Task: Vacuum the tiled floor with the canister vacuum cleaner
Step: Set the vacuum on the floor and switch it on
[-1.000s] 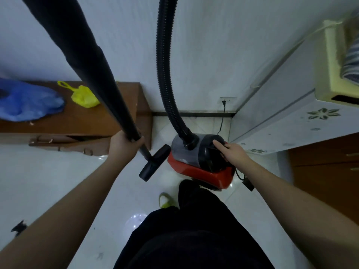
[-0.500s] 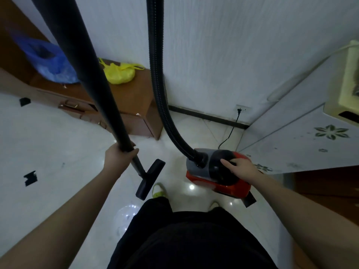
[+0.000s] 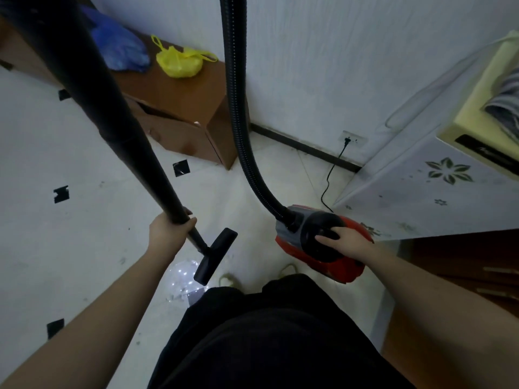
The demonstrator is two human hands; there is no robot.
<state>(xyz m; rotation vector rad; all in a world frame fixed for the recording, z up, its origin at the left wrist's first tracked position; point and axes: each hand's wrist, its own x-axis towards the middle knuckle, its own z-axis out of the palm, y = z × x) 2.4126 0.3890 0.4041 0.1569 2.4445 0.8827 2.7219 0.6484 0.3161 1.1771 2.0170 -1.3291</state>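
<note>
Pale tiled floor [image 3: 84,234] ran to a white wall, with a brown cabinet [image 3: 179,108] at far left holding a blue bag [image 3: 118,49] and a yellow bag [image 3: 179,61]. The left hand [image 3: 168,234] gripped the black wand [image 3: 112,108], fingers curled round it, its nozzle [image 3: 214,256] near the feet. The right hand [image 3: 346,240] lay on the red vacuum [image 3: 323,254] at right, fingers fairly straight; its hose [image 3: 238,108] rose upward.
</note>
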